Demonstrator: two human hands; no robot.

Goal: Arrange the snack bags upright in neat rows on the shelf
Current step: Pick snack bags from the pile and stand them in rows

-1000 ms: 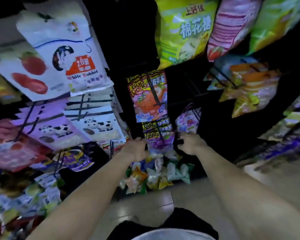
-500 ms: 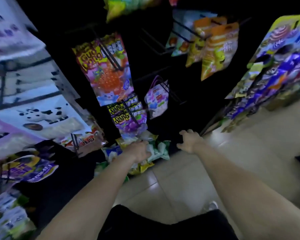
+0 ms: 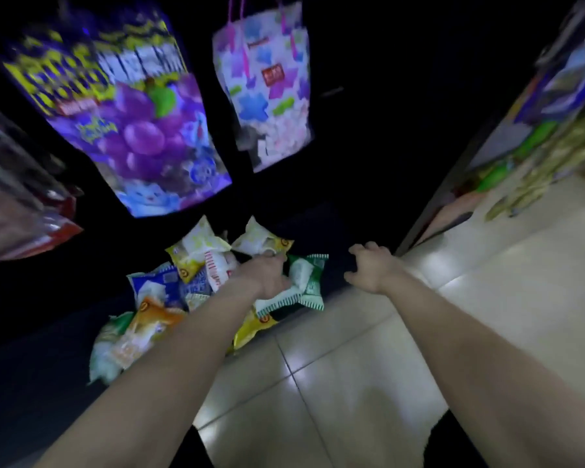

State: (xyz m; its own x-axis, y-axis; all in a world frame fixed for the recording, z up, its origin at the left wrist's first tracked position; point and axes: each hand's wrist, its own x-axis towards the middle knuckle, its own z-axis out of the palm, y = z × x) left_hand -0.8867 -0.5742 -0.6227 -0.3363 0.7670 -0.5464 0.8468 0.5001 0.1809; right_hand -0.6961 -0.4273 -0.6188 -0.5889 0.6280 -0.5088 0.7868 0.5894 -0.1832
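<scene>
From the head camera, the snack bags (image 3: 196, 255) lie in a loose heap at the front edge of the dark bottom shelf (image 3: 338, 228), none of them upright. Two yellow-and-white ones sit at the back of the heap. A blue bag (image 3: 156, 285) and an orange bag (image 3: 151, 320) are toward its left end, and a yellow bag (image 3: 252, 329) hangs out over the front edge onto the tiled floor (image 3: 352, 366).

The left hand (image 3: 265, 275) is down among the bags with its fingers bent. It lies against the green-and-white bag (image 3: 306, 275) at the right end of the heap, though I cannot tell whether it actually has hold of that bag or only touches it (the picture is blurred there).

The right hand (image 3: 368, 268) hovers just right of the heap, over the shelf's front edge. Its fingers are spread and half bent, and it grasps nothing.

Above the heap hang a large purple grape bag (image 3: 125, 123) and, to its right, a pastel bag with pink handles (image 3: 267, 86). A red packet (image 3: 24, 214) shows at the left, and more goods, too blurred to name, line the rack (image 3: 554, 123) on the right.
</scene>
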